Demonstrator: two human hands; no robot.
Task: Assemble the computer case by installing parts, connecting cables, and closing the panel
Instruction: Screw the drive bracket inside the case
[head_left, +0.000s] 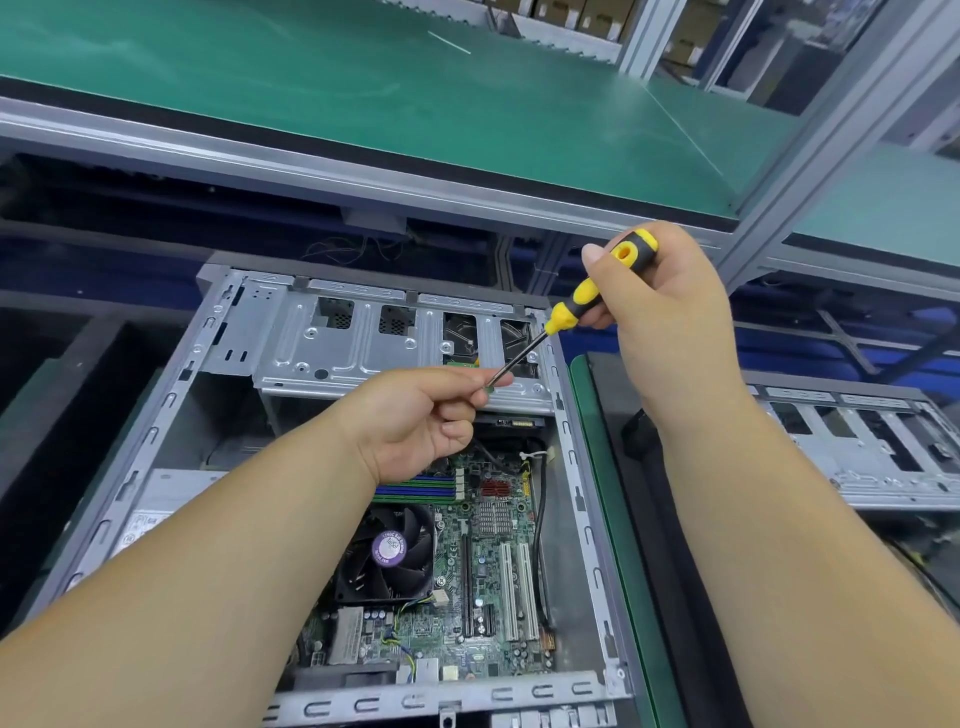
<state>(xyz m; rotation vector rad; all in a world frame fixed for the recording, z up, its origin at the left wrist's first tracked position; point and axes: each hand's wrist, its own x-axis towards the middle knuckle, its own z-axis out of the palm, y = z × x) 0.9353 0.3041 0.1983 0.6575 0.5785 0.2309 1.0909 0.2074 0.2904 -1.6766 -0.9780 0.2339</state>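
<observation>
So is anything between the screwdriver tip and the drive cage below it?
Yes. The left hand pinches the screwdriver tip, so its fingers sit between the tip and the drive cage. Nothing else visible blocks it.

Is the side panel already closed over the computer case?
No: the computer case lies open, its motherboard and CPU fan exposed beneath the hands.

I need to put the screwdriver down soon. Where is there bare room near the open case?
Bare: the green shelf mat above the grey open computer case, and the green mat strip along its right wall. Crowded: the green motherboard with its black cooler fan.
</observation>
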